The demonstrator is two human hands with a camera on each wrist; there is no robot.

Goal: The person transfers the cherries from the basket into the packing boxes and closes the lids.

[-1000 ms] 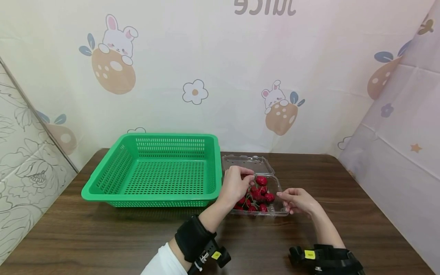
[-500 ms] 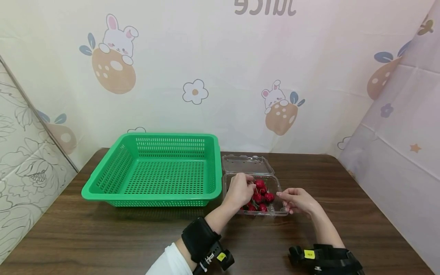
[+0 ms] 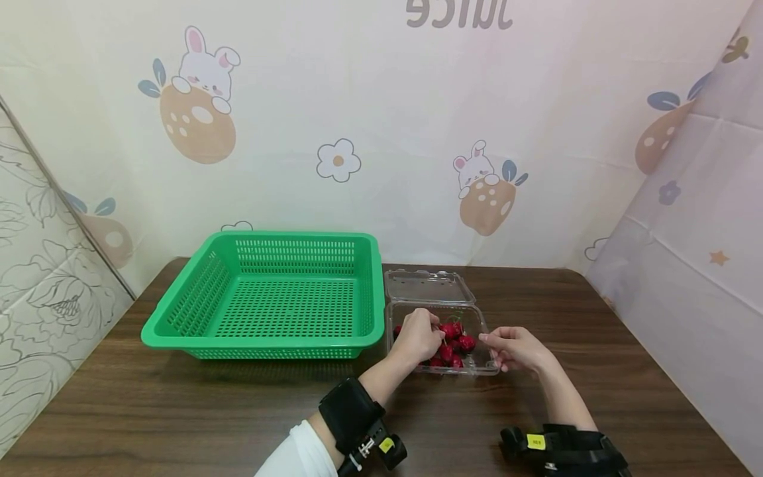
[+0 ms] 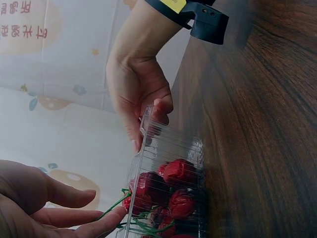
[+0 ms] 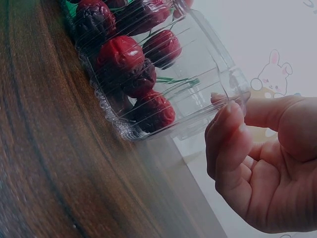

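A clear plastic clamshell box (image 3: 484, 321) holds several red cherries (image 3: 466, 343) with green stems. My left hand (image 3: 420, 338) reaches into the box from the left, over the cherries. In the left wrist view, thumb and fingers of that left hand (image 4: 47, 206) stand apart, and a green stem (image 4: 115, 205) lies against the fingers. My right hand (image 3: 517, 348) pinches the box's right rim. The right wrist view shows the right hand (image 5: 262, 163) with thumb and fingers on the rim corner, beside the cherries (image 5: 154, 110).
A green perforated basket (image 3: 262, 342) stands left of the box on the dark wooden table (image 3: 268, 404). Behind the box lies its hinged lid (image 3: 428, 286), folded back. A printed curtain (image 3: 405, 199) hangs behind the table.
My left hand has moved slightly toward me and to the right, lower among the cherries. The right hand has stayed at the box's rim.
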